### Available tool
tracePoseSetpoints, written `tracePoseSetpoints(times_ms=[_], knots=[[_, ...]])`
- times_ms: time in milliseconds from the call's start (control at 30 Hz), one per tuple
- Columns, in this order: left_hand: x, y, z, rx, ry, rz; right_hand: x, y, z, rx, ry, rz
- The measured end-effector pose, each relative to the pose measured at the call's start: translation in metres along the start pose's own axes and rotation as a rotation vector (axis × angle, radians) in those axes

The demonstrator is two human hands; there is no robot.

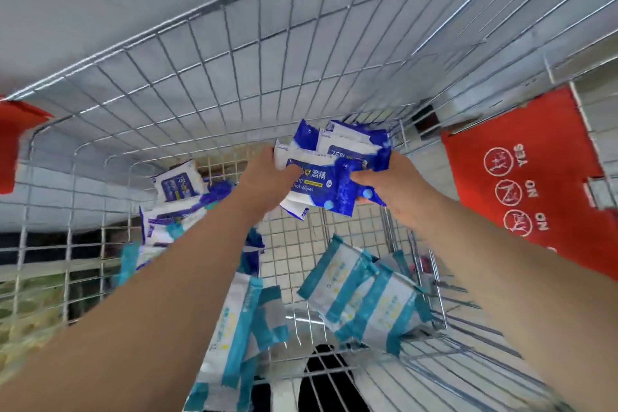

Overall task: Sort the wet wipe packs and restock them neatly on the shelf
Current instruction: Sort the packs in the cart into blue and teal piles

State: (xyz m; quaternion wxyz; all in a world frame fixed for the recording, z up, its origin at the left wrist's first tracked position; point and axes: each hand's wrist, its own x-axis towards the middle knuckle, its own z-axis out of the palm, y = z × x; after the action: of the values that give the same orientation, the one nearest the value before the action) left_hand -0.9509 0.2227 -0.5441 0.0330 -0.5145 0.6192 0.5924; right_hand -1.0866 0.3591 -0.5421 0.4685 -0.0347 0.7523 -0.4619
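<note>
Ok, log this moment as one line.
stage: sorting | left hand: grips blue packs | right hand: grips blue packs | teal packs: loose in cart

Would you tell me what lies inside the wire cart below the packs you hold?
Teal-and-white wipe packs lie on the cart floor; blue alcohol wipe packs lean at its left side. The left forearm covers some, so their count is unclear.

left hand (266, 177), right hand (399, 184): most fingers (363, 178) hidden behind blue packs (329, 174) | pack print between fingers partly covered | teal packs (364, 294) below fingers: blurred, print illegible | red panel (535, 160) right of fingers: cut by edge | red piece (10, 144) far left of fingers: cut off, unidentifiable | dark shape (329, 375) beneath cart wire (234, 77): unclear
</note>
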Motion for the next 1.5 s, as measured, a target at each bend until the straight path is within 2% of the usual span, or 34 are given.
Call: tracePoseSetpoints(times_ms=[133, 233, 367, 467, 667, 733, 900, 1033, 1167, 1367, 1500], knots=[[0.027, 0.002, 0.036, -0.119, -0.005, -0.030, 0.030, 0.005, -0.024, 0.000, 0.146, -0.022], [0.042, 0.001, 0.055, -0.093, 0.083, -0.008, 0.054, 0.009, -0.032, -0.072, 0.256, -0.069], [0.053, -0.007, 0.061, 0.179, 0.166, 0.029, 0.067, 0.020, -0.029, -0.180, 0.143, -0.097], [0.057, -0.016, 0.061, 0.263, 0.123, 0.022, 0.066, 0.021, -0.030, -0.250, 0.096, -0.109], [0.063, -0.032, 0.059, 0.280, 0.036, -0.029, 0.069, 0.026, -0.034, -0.282, 0.149, -0.033], [0.063, -0.035, 0.057, 0.281, 0.034, -0.063, 0.067, 0.028, -0.028, -0.297, 0.161, -0.058], [0.059, -0.033, 0.054, 0.290, 0.157, -0.051, 0.073, 0.030, -0.021, -0.363, 0.239, -0.095], [0.052, -0.027, 0.050, 0.460, 0.171, 0.000, 0.062, 0.027, -0.028, -0.457, 0.282, -0.186], [0.028, -0.010, 0.031, 0.693, 0.168, 0.124, 0.039, 0.008, -0.024, -0.737, 0.216, -0.355], [-0.035, 0.000, -0.031, 1.024, 0.201, 0.327, -0.013, -0.018, 0.028, -0.928, 0.028, -0.516], [-0.075, -0.022, -0.087, 1.147, 0.212, 0.321, -0.048, -0.023, 0.079, -1.043, -0.099, -0.590]])
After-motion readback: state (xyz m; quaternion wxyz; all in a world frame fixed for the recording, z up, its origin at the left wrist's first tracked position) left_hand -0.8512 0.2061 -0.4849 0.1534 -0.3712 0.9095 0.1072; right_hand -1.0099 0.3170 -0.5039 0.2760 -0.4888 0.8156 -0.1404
